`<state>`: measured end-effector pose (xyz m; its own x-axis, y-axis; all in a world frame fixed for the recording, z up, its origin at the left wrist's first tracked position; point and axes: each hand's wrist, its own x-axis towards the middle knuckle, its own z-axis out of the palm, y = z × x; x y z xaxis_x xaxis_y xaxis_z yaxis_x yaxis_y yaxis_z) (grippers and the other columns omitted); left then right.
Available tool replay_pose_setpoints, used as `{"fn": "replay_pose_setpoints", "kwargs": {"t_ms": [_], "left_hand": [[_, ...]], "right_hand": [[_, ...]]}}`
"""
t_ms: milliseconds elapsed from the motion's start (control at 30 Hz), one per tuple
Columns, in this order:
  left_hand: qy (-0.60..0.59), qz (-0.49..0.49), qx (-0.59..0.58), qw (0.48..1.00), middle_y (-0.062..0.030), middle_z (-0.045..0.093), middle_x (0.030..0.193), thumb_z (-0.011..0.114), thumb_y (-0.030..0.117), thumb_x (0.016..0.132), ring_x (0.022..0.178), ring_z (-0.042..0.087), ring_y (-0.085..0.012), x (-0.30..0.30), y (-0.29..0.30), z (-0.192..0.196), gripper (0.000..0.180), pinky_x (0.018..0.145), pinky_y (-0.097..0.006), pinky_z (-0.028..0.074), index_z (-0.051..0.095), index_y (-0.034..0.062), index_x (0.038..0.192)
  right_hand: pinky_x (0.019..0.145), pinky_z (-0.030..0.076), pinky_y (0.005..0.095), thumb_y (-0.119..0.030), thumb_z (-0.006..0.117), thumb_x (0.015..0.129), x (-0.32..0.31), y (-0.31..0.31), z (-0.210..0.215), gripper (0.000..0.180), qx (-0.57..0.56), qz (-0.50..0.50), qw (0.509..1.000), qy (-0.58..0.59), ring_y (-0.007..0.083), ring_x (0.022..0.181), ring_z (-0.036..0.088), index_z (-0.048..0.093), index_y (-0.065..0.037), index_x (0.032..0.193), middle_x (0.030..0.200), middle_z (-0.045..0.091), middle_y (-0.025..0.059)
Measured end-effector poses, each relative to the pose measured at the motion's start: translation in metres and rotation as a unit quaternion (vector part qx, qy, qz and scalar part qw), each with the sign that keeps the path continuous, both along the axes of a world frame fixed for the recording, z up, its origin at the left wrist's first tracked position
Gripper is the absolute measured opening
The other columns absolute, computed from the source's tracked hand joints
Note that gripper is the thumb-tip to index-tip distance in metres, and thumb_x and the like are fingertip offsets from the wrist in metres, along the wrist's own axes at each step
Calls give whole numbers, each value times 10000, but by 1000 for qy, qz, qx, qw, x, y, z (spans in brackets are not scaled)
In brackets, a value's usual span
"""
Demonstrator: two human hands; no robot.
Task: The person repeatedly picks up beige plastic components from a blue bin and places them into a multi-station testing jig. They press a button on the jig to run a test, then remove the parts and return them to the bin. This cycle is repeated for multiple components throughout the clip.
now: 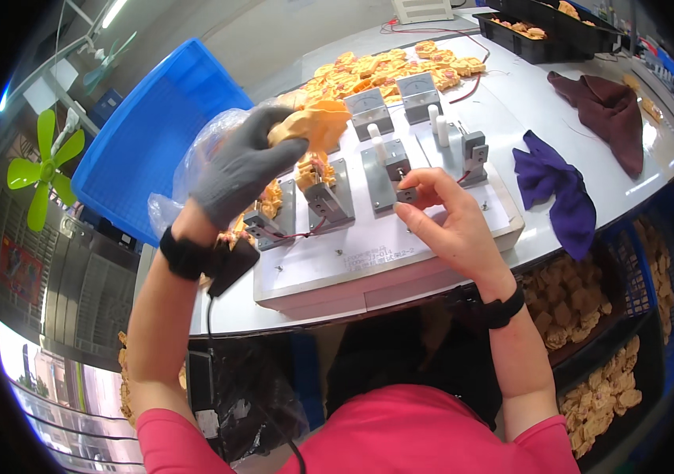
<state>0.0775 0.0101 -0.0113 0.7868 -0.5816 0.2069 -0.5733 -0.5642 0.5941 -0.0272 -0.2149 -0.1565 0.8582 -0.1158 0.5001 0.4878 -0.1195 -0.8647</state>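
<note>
My left hand [246, 162], in a grey glove, is closed around a yellow-orange, irregular wrapped part [313, 126] and holds it above the test fixture. Bare, my right hand [451, 225] has thumb and index finger at the dark metal block [406, 194] of a clamp station, apparently pinching it. A white-handled toggle clamp [377, 144] stands just behind that block. Left of it, another station holds a yellow part [315, 170], and more yellow parts [271, 199] sit at the leftmost station. The stations are mounted on a thick white board [345, 265].
Two analog meters [369, 110] [417, 95] stand behind the clamps. Beyond lies a heap of yellow parts [388, 69]. A blue bin [159, 134] with clear plastic stands left. Purple [556, 189] and maroon cloths [606, 114] lie right; black trays [538, 39] stand far right. Crates of parts [570, 296] sit below.
</note>
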Motion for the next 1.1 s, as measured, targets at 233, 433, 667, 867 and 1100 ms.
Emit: {"fn": "replay_pose_setpoints", "kwargs": {"t_ms": [233,433,667,867,1100], "left_hand": [[-430,-100,320,838,-69,621,1137,714,77,773,1073,589,-320,42,-58,1,318,877,-406,521,618,127,1071],[-424,-161,354,818,-55,615,1125,742,70,750,1090,582,-295,27,-80,-14,335,875,-390,530,636,168,1053],[-331,-201,324,864,-104,615,1242,595,16,856,1130,604,-262,18,-87,-41,502,919,-397,507,531,151,1335],[-171,-229,258,923,-180,483,1440,704,38,787,1304,503,-330,-8,-66,-15,828,1058,-402,429,348,161,1525],[-248,-73,91,962,-166,477,1456,721,-61,754,1357,461,-328,-86,33,-21,686,1112,-406,383,511,58,1395]], "right_hand": [[810,495,280,-154,715,882,-2,2,3,258,-7,0,1000,-1,137,856,569,615,-52,1096,931,587,40],[825,503,287,-140,710,880,2,-1,-1,267,-3,5,1000,-25,147,880,589,614,-40,1108,947,607,58],[804,508,294,-137,713,875,-1,-1,3,274,-8,1,1000,-7,158,868,597,616,-41,1113,932,610,60],[811,501,293,-151,709,888,8,7,-9,310,32,-40,998,-27,156,897,603,598,-33,1152,979,628,64],[777,487,284,-171,675,932,7,3,-16,204,26,-100,995,1,138,887,582,594,-18,1039,1017,619,63]]}}
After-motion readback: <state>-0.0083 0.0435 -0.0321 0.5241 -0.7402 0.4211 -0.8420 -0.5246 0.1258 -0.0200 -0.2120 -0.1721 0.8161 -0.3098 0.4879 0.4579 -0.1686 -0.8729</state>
